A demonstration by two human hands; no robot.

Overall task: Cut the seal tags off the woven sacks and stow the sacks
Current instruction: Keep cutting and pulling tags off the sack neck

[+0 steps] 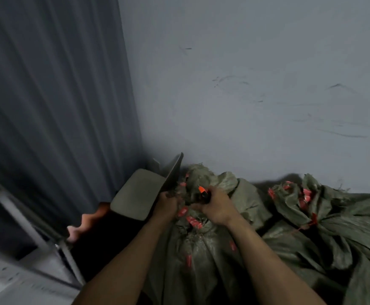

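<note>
A bundle of grey-green woven sacks point(201, 249) stands in front of me, its bunched top dotted with several red seal tags point(194, 222). My left hand point(167, 205) grips the gathered sack cloth on the left side of the bunch. My right hand point(216, 206) is curled round a small dark tool with an orange tip point(201, 190), held against the top of the bunch. The tool's blade is hidden by my fingers and the cloth.
A second heap of woven sacks point(325, 216) with red tags lies to the right against the grey wall point(245, 84). An open cardboard box point(135, 194) sits left of the bundle. A ribbed dark panel point(47, 95) and a metal frame point(25, 227) stand at left.
</note>
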